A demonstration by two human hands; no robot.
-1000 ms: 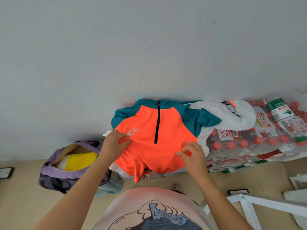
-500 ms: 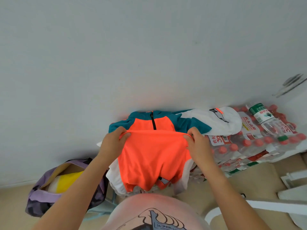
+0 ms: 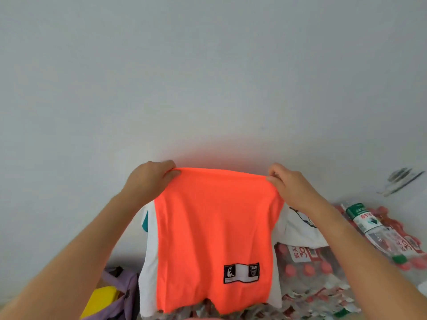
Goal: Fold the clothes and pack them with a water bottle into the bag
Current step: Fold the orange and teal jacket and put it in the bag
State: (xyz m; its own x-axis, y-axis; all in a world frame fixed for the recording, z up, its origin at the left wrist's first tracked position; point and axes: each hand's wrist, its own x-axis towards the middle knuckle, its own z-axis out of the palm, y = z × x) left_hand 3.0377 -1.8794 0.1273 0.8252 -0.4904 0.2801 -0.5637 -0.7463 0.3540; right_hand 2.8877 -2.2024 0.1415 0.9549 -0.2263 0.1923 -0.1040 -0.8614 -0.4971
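You are lifting the orange shirt [image 3: 216, 236] up in front of you; your left hand [image 3: 147, 179] is pinching its top edge at about ten o'clock and your right hand [image 3: 288, 185] is pinching the same edge at about two o'clock, the two held well apart so the cloth is hanging taut between them. A second ago the shirt was lying flat on the packs of bottled water [image 3: 307, 273] with its zip showing; half a second ago you were drawing the hem up over the chest; now the whole panel is raised off the stack, hem uppermost and the black label [image 3: 241, 273] hanging low at five o'clock. That suggests the fold is being carried across rather than finished; the cloth needs laying down again before it can be packed. The purple bag [image 3: 120, 294] is sitting open at seven o'clock with something yellow [image 3: 101, 301] inside, possibly a garment already packed, though little of it is showing. The loose water bottle [image 3: 369, 227] is lying on the packs at three o'clock, untouched; a white garment [image 3: 298, 229] is lying beside the shirt under your right wrist.
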